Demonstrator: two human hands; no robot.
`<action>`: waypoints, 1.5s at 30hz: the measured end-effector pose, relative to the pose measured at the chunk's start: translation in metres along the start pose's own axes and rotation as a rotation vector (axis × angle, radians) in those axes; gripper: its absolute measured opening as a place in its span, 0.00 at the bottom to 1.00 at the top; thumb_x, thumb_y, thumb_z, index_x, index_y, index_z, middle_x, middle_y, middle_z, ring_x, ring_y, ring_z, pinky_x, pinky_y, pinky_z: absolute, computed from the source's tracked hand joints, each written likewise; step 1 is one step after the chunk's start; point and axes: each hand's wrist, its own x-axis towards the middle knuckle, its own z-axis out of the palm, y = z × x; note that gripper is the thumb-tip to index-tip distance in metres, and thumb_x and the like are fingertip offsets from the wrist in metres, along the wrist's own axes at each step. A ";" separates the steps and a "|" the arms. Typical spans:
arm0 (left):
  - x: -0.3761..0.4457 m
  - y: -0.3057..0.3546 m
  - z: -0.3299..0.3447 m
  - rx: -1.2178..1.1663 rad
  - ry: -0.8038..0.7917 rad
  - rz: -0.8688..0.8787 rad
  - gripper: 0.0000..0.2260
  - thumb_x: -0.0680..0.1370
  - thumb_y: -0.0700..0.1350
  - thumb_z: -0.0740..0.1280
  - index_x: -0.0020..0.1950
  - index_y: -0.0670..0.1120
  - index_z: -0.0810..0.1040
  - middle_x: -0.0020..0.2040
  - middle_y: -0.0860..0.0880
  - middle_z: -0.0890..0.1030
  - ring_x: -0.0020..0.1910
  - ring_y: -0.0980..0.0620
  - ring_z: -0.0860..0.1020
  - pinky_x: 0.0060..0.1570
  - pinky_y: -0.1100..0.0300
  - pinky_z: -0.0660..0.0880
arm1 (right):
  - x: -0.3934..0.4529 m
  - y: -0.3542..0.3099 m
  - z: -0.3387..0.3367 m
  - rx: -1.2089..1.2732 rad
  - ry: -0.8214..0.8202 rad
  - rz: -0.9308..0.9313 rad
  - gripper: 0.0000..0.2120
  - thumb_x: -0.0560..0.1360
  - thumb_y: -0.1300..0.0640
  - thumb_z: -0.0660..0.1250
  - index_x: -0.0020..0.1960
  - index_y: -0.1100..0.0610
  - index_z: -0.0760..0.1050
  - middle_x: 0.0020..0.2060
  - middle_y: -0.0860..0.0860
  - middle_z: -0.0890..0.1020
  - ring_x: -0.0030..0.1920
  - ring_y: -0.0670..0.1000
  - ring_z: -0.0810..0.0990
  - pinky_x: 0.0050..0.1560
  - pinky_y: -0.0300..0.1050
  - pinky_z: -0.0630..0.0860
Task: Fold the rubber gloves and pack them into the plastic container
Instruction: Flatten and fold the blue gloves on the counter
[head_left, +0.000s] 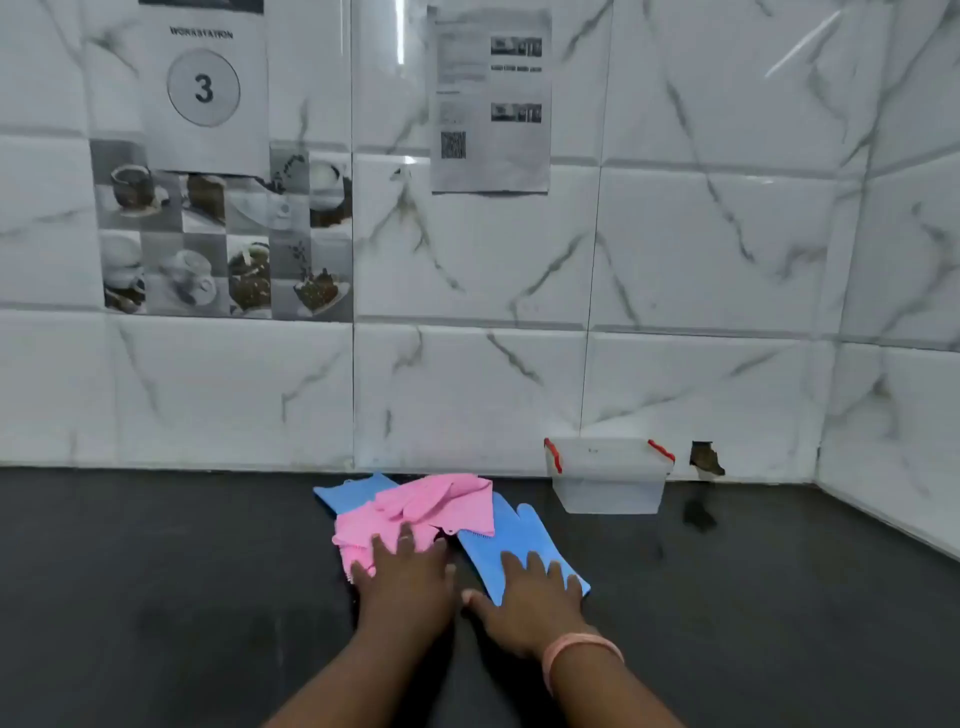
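A heap of rubber gloves lies on the dark counter near the wall. Pink gloves lie crumpled on top in the middle. One blue glove stretches flat to the right, and another blue glove pokes out at the back left. My left hand rests flat with spread fingers on the near edge of the pink gloves. My right hand lies flat on the cuff end of the right blue glove. The clear plastic container with red latches stands open against the wall, to the right of the heap.
The dark counter meets a white marble-tiled wall at the back and on the right. A broken hole in the tile sits right of the container. Paper sheets hang on the wall above.
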 end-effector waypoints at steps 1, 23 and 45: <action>0.001 -0.005 0.001 0.018 -0.044 -0.063 0.22 0.83 0.58 0.52 0.77 0.62 0.64 0.84 0.45 0.52 0.82 0.35 0.48 0.75 0.32 0.48 | 0.000 -0.001 0.004 -0.001 -0.019 0.025 0.38 0.77 0.30 0.49 0.80 0.48 0.55 0.80 0.57 0.57 0.79 0.63 0.52 0.76 0.63 0.47; 0.080 -0.041 0.006 -0.250 0.085 -0.173 0.22 0.80 0.51 0.58 0.74 0.64 0.70 0.83 0.47 0.57 0.82 0.40 0.48 0.78 0.41 0.44 | 0.033 0.008 -0.026 0.518 0.478 0.258 0.12 0.73 0.54 0.60 0.50 0.57 0.79 0.49 0.57 0.83 0.51 0.62 0.81 0.45 0.46 0.73; -0.032 -0.010 -0.037 -2.024 -0.461 -0.038 0.24 0.73 0.35 0.63 0.69 0.39 0.78 0.55 0.35 0.84 0.46 0.38 0.85 0.45 0.47 0.84 | -0.008 -0.019 -0.045 1.406 0.212 -0.196 0.11 0.79 0.65 0.60 0.51 0.63 0.81 0.48 0.60 0.85 0.43 0.58 0.87 0.39 0.51 0.84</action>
